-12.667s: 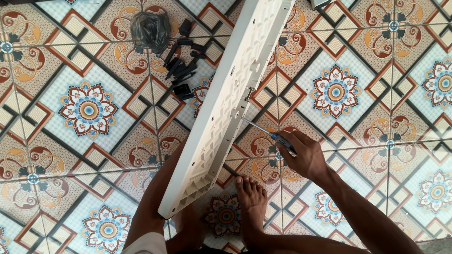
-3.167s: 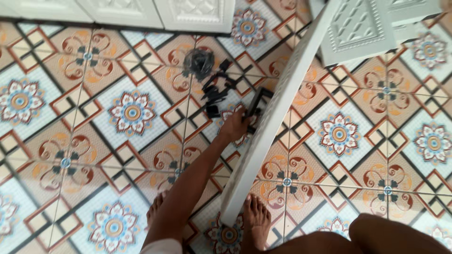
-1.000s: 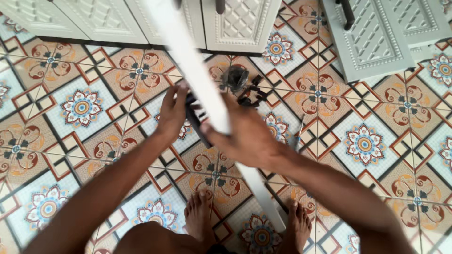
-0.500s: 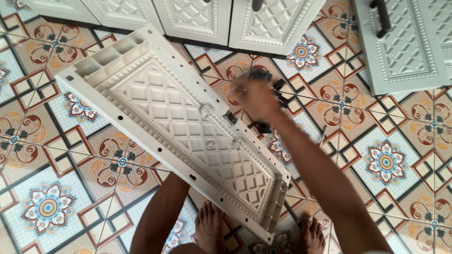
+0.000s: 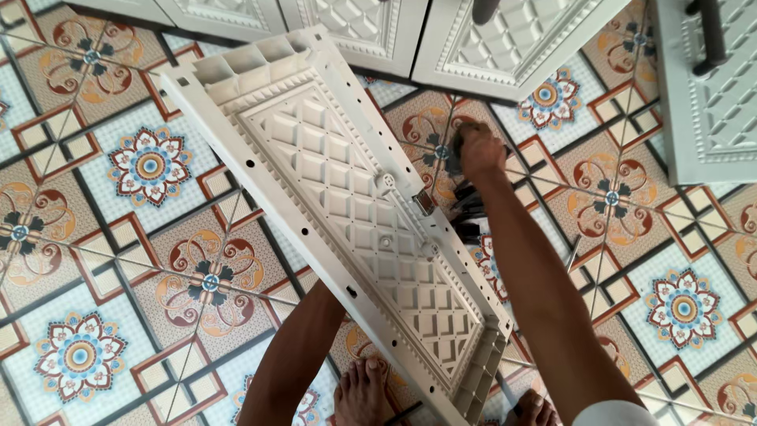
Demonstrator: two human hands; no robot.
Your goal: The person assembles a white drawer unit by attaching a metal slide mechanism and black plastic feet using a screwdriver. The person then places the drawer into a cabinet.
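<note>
- The floor [image 5: 87, 260] is laid with glossy patterned tiles: flower medallions in blue, orange and cream, framed by brown and white diamond bands.
- Along the top edge lie several white moulded plastic door panels [image 5: 512, 39] with a raised quilted pattern; another such panel with a dark bar handle [image 5: 714, 35] fills the top right corner.
- A long white plastic cabinet panel [image 5: 347, 213] runs diagonally from upper left to lower right, its hollow back facing the camera. It shows a ribbed box section at the upper end, a recessed diamond grid in the middle, and small screw holes along the near rail.
- A small metal fitting [image 5: 423, 203] sits on the far rail of this panel, about midway along.
- The left forearm rises from the bottom of the view and passes under the panel. The left hand itself is hidden behind the panel, so I cannot tell whether it grips or lies flat.
- The right hand [image 5: 479, 150] reaches past the far side of the panel, fingers curled downward onto a heap of small black plastic parts [image 5: 467, 209] on the tiles. Whether it has closed around any piece cannot be told.
- The black parts lie just beside the far rail of the panel, beneath and behind the right wrist.
- Two bare feet [image 5: 364, 388] stand at the bottom, close to the lower end of the panel.
</note>
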